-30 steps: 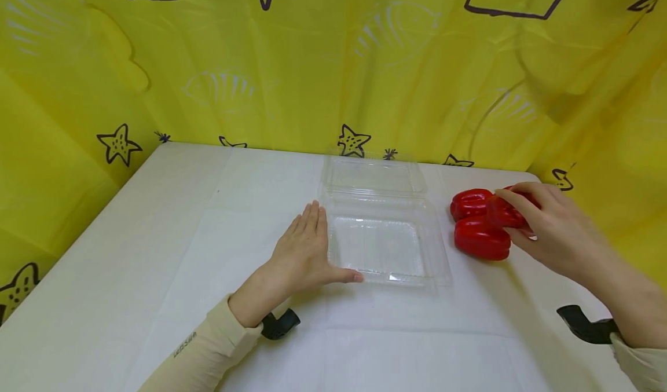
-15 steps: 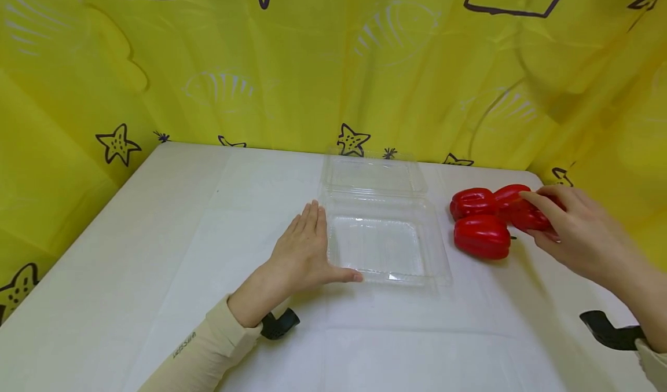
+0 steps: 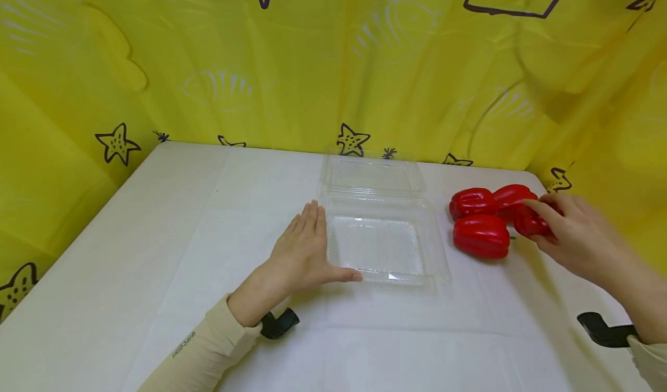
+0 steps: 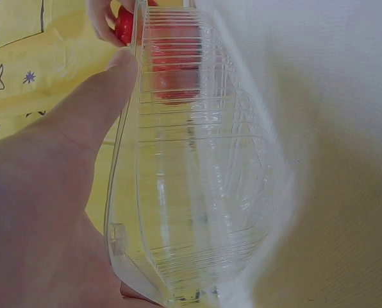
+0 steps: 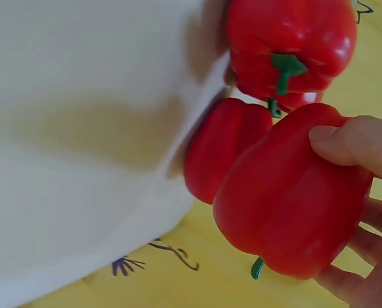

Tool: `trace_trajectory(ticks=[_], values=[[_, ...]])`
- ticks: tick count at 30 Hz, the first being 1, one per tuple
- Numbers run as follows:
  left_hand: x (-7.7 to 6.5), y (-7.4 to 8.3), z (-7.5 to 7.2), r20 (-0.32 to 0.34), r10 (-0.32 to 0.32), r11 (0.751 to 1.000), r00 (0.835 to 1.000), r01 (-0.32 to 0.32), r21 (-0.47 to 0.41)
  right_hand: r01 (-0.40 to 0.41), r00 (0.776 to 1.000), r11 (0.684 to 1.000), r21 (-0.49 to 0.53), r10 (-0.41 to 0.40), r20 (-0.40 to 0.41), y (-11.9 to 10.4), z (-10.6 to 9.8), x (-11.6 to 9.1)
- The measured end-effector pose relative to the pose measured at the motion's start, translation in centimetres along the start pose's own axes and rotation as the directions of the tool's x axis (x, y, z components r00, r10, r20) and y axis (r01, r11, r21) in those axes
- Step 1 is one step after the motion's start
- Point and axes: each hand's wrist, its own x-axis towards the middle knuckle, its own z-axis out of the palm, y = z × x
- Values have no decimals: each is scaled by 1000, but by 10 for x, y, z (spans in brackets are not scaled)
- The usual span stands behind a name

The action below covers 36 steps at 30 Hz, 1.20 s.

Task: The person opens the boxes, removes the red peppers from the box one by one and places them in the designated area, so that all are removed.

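A red bell pepper (image 3: 528, 221) with a green stem is pinched in my right hand (image 3: 578, 235), thumb on one side and fingers on the other, as the right wrist view shows. Three more red bell peppers lie close by on the table: a front one (image 3: 480, 237), a back left one (image 3: 471, 202) and a back one (image 3: 513, 196) partly covered by the held pepper. My left hand (image 3: 302, 247) lies straight-fingered along the left side of a clear plastic clamshell container (image 3: 442, 253), its thumb stretched along the front rim. Nothing lies inside the container.
The container's hinged lid (image 3: 372, 175) is folded back toward the far edge of the white-covered table (image 3: 250, 178). A yellow patterned curtain (image 3: 292, 68) hangs behind the table and along both sides. Black camera mounts are worn on both wrists.
My right hand has shifted right with its pepper, away from the other peppers, uncovering more of the back one. The left hand and the container have stayed in place.
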Motion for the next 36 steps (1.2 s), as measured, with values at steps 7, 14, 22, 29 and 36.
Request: trace_trajectory(ticks=[7,14,22,29,36], values=[[0,0,-1,-2,2,1000,1000,-2,8,-19,999,1000,14,18,40,2,11,-3],[0,0,-1,-7,-2,1000,1000,2,7,-7,999,999,38,5,48,6,19,-4],[1,0,1,-7,3,1000,1000,-3,13,-43,991,996,76,33,127,8,28,-8],[1,0,1,-9,2,1000,1000,-2,15,-62,986,993,104,44,163,8,33,-10],[1,0,0,-5,-1,1000,1000,1,23,-91,980,990,108,70,186,8,36,-8]])
